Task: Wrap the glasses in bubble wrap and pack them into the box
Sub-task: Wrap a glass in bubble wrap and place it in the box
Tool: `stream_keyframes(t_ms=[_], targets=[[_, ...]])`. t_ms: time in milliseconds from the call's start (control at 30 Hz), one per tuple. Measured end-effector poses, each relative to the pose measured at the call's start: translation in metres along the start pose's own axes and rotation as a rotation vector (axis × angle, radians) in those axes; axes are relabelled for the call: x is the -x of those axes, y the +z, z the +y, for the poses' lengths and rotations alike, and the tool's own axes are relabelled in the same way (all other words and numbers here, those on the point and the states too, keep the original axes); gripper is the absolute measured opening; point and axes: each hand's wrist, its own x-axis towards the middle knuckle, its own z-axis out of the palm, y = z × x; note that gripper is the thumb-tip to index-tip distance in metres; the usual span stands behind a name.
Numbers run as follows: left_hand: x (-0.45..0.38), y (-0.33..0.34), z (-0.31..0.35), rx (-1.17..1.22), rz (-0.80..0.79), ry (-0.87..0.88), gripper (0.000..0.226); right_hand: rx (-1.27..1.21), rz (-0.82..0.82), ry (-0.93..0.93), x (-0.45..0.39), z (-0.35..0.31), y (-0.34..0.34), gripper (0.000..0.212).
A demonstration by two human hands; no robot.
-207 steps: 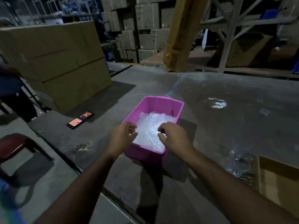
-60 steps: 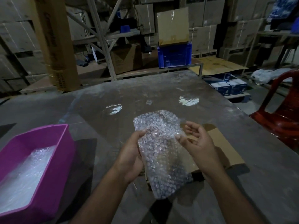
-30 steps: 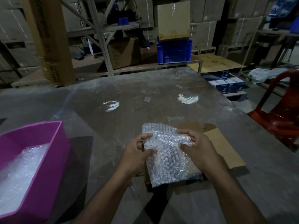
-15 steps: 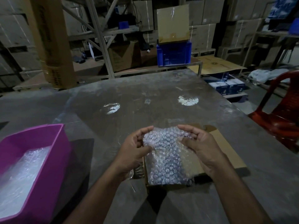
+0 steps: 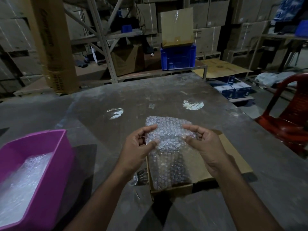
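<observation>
I hold a sheet of bubble wrap (image 5: 168, 140) upright over an open cardboard box (image 5: 173, 191) on the table. My left hand (image 5: 138, 147) pinches its left edge between thumb and fingers. My right hand (image 5: 203, 142) pinches its right edge the same way. The sheet's lower part hangs down into the box. A clear glass (image 5: 139, 178) lies on the table just left of the box, partly hidden by my left forearm. I cannot tell whether anything is inside the wrap.
A pink plastic bin (image 5: 55, 157) with more bubble wrap (image 5: 21, 184) stands at the left. The box's flap (image 5: 233, 157) lies flat to the right. A red plastic chair (image 5: 288, 120) stands off the table's right edge. Shelves and cartons fill the background.
I turned from the pink bin to the cardboard box with a bubble wrap sheet. In the last second my hands lifted the sheet's top edge slightly and spread it wider.
</observation>
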Motion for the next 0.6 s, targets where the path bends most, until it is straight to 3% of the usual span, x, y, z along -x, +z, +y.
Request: stream_keyframes(t_ms=[200,300,367,467,600], targets=[[-0.003,-0.01,0.0,-0.22,0.023,0.005,0.026,0.104,0.001,-0.032,0.001,-0.004,0.0,0.021],[-0.006,-0.011,-0.002,-0.402,0.083,0.08,0.008,0.231,0.046,-0.068,-0.001,-0.005,-0.001,0.006],[-0.006,-0.008,-0.001,-0.468,0.114,0.123,0.01,0.335,0.072,-0.107,-0.005,-0.005,-0.002,0.008],[-0.008,-0.005,-0.003,-0.359,0.066,0.063,0.014,0.386,0.062,-0.101,-0.011,-0.008,0.0,0.017],[-0.013,-0.001,-0.011,-0.186,0.066,-0.025,0.022,0.224,-0.1,0.036,-0.013,-0.01,-0.003,0.032]])
